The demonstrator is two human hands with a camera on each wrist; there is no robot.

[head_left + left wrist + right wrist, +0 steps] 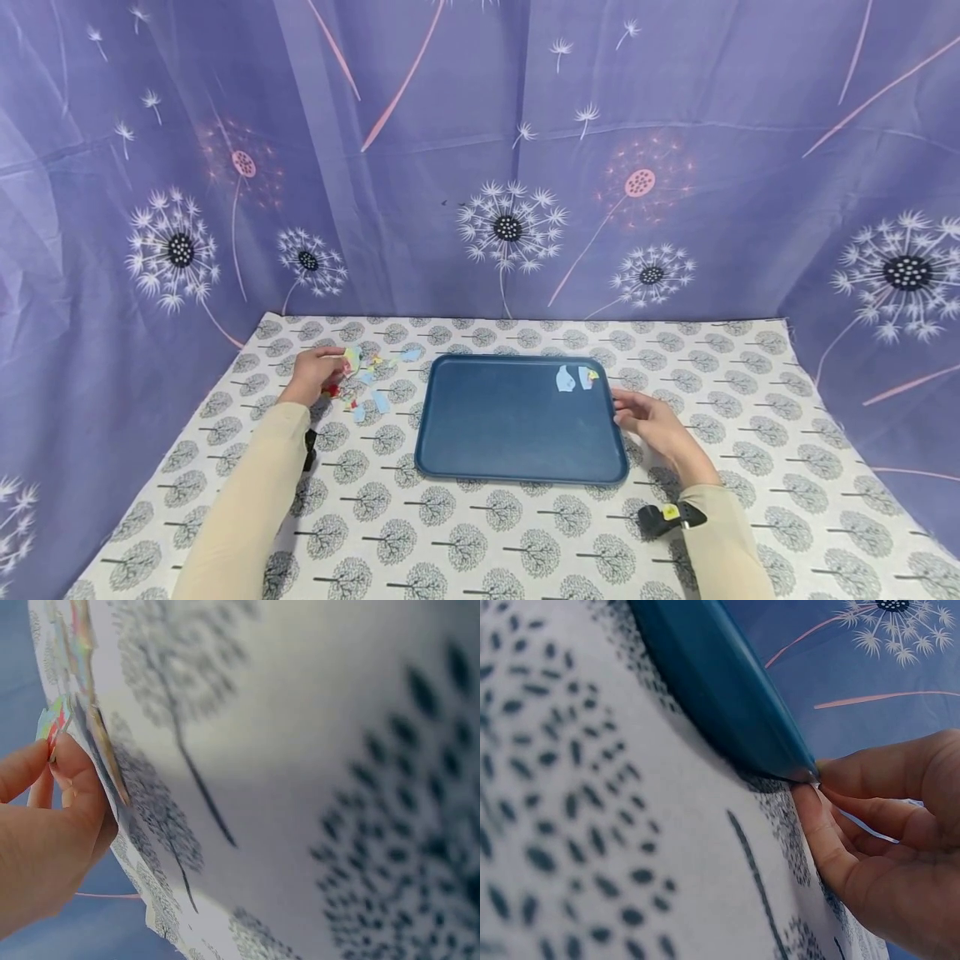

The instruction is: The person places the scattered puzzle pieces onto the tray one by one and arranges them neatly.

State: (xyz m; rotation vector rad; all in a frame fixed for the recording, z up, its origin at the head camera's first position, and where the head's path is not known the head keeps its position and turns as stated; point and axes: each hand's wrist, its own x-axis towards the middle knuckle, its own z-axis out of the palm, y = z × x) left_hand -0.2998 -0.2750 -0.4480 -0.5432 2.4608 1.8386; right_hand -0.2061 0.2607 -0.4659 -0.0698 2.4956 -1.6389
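Note:
My left hand [309,375] pinches a thin, colourful puzzle piece [54,724] between thumb and fingertips; it is pale green, blue and red. Beside that hand, several loose pieces [381,402] in light blue, red and yellow lie on the cloth. A dark blue rectangular tray [517,425] lies flat in the middle. Near its top right corner are two pieces: a light blue one [566,379] and one with a yellow and red patch [587,377]. My right hand [652,425] holds the tray's right rim, with thumb and fingertips meeting at its edge in the right wrist view.
A white cloth [480,533] printed with grey trees covers the table. Behind it and at both sides hangs a purple curtain [420,217] with dandelion patterns. A dark wrist strap [660,518] sits on the right sleeve, and another on the left.

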